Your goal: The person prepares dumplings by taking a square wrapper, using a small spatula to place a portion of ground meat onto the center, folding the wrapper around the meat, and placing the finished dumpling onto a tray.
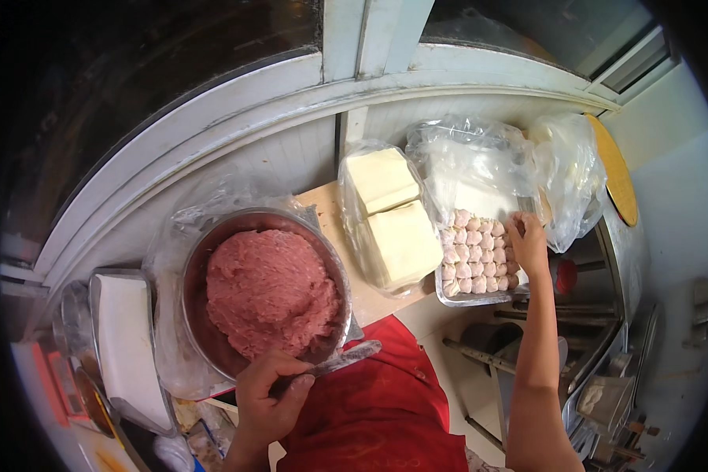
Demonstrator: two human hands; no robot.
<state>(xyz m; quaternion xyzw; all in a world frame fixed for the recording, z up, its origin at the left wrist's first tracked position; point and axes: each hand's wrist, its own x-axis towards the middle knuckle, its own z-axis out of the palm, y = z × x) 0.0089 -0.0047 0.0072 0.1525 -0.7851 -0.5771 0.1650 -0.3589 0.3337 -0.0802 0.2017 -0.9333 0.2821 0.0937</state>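
My left hand grips a flat filling spatula smeared with meat, at the near rim of a large steel bowl. A big mound of raw minced meat fills much of that bowl. Over the right side of a metal tray, my right hand reaches down with fingertips drawn together. Whether anything is between them is hidden. Rows of small wrapped wontons lie in the tray beside the hand. Between bowl and tray, two stacks of square dough wrappers rest in clear plastic.
A wooden board lies beneath the wrappers. Clear plastic bags crowd the back right, near a round yellow board. At left is a metal tray with a white liner. A window frame runs along the back.
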